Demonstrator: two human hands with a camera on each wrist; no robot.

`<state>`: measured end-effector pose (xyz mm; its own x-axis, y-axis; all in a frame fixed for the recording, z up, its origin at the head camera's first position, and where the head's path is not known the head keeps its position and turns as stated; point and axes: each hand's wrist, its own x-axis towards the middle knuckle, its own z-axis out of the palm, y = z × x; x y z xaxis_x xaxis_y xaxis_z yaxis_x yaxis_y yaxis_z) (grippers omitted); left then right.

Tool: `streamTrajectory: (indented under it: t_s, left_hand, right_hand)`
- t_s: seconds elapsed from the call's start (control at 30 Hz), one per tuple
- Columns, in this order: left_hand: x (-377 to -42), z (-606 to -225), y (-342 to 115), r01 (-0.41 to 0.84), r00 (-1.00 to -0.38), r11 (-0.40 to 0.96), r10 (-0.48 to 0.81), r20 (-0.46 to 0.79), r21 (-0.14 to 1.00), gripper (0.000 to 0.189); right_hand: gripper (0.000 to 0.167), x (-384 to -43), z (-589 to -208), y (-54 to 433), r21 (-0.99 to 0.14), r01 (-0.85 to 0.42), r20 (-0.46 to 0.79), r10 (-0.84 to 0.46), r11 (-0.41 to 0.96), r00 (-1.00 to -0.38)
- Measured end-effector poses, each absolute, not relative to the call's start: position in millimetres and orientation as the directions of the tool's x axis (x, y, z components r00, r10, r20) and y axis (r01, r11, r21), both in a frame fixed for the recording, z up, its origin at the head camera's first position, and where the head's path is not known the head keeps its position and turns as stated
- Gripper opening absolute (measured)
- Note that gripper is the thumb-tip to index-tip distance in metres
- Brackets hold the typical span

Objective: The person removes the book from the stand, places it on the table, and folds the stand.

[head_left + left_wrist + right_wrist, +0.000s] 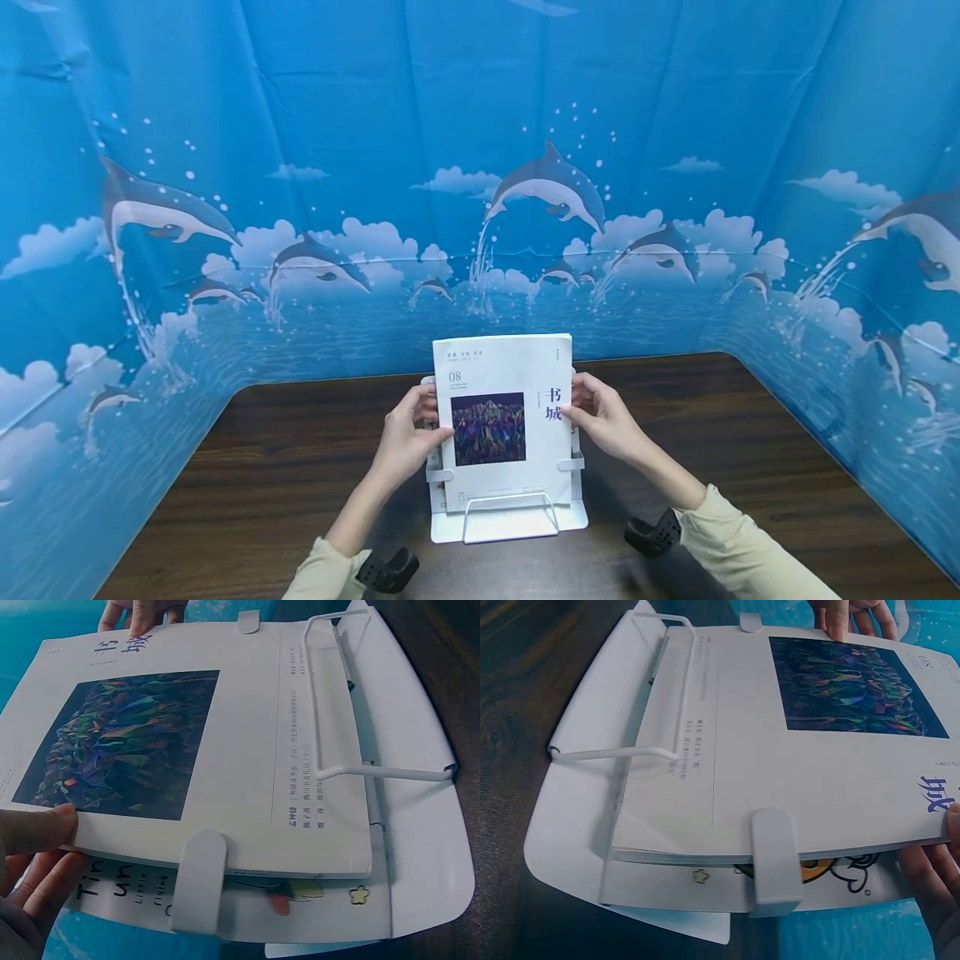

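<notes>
A white magazine (502, 367) with a dark, multicoloured picture on its cover leans upright on a white book stand (507, 527). My left hand (408, 435) grips its left edge, thumb on the cover and fingers behind. On the opposite edge my right hand (606, 414) pinches it the same way, the thumb beside the large title characters. Side clips (201, 881) of the stand reach over both edges of the magazine. A bent wire bar (681, 697) lies across its lower part. Behind the magazine shows the stand's printed back plate (300, 907).
The stand is on a dark wooden table (300, 450). A blue curtain (337, 167) printed with dolphins surrounds the table's back and sides. Black straps (387, 571) are on both wrists, at the cream sleeves.
</notes>
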<state>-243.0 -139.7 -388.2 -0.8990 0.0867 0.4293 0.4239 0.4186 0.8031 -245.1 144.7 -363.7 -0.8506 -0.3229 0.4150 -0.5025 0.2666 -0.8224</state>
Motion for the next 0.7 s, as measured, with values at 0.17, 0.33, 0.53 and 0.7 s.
streamTrajectory:
  t_s: [0.17, 0.33, 0.53, 0.7]
  left_hand:
    - [-246.5, -385.0, -138.5, 0.437, -0.892, 0.418, 0.083, 0.445, 0.797, 0.059]
    - [-249.2, -381.4, -137.0, 0.444, -0.887, 0.41, 0.078, 0.454, 0.797, 0.057]
    - [-251.9, -375.4, -135.0, 0.446, -0.885, 0.408, 0.069, 0.46, 0.796, 0.055]
    - [-253.1, -368.9, -134.9, 0.46, -0.878, 0.409, 0.076, 0.472, 0.788, 0.058]
  right_hand:
    - [0.029, -263.6, -376.2, 150.5, -0.826, -0.508, 0.42, -0.333, 0.246, -0.844]
    - [0.032, -273.9, -378.9, 154.2, -0.825, -0.51, 0.421, -0.335, 0.246, -0.843]
    - [0.032, -277.0, -372.2, 156.4, -0.823, -0.513, 0.424, -0.339, 0.244, -0.84]
    - [0.032, -278.4, -365.6, 156.8, -0.816, -0.529, 0.441, -0.343, 0.232, -0.829]
